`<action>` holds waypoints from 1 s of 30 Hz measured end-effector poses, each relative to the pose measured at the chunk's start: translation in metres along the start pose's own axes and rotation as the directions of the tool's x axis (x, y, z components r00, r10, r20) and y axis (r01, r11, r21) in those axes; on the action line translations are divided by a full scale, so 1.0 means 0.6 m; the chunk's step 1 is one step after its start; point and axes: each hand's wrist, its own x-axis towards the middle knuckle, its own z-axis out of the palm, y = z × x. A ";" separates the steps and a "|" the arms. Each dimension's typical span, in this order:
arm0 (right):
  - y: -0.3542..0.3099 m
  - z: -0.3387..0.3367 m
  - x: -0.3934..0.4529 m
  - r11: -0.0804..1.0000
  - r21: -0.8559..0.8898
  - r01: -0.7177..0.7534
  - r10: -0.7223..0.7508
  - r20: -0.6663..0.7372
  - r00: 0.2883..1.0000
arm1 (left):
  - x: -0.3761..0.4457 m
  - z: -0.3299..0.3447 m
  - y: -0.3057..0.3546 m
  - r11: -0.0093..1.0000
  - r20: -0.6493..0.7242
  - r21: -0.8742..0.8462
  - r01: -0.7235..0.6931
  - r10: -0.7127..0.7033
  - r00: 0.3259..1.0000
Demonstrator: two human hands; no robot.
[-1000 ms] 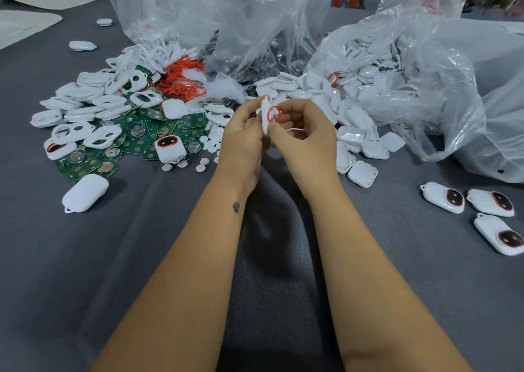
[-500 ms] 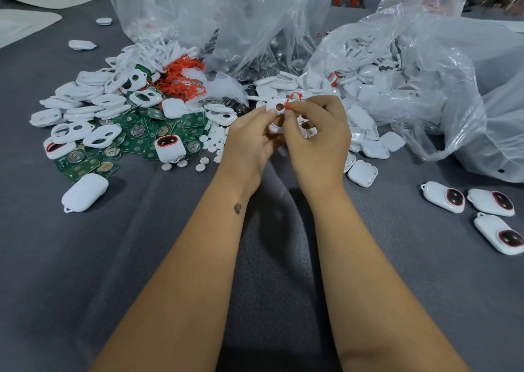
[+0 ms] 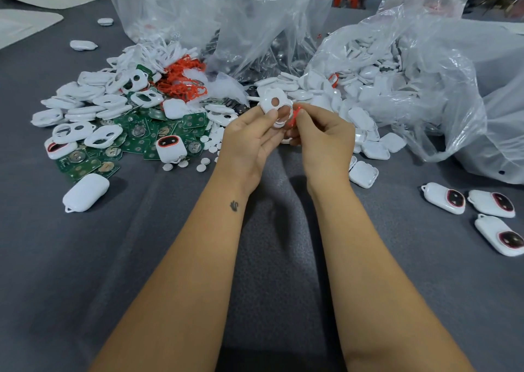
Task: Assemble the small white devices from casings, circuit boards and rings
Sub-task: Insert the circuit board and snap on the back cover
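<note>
While both hands grip, the casing (image 3: 274,105) faces up, lengthwise away.

A white casing (image 3: 274,102) sits beside an orange-red ring (image 3: 295,115). At left lie green circuit boards (image 3: 136,142) and a tangle of orange-red rings (image 3: 181,83). The table cloth (image 3: 85,258) is dark grey.

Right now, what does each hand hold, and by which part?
Left hand grips the white casing by its lower edge; right hand pinches the red ring.
</note>
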 end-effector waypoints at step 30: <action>-0.006 -0.005 0.002 0.961 0.266 -0.078 0.055 0.093 0.994 | -0.001 0.002 0.001 0.994 0.110 -0.093 -0.064 0.074 0.991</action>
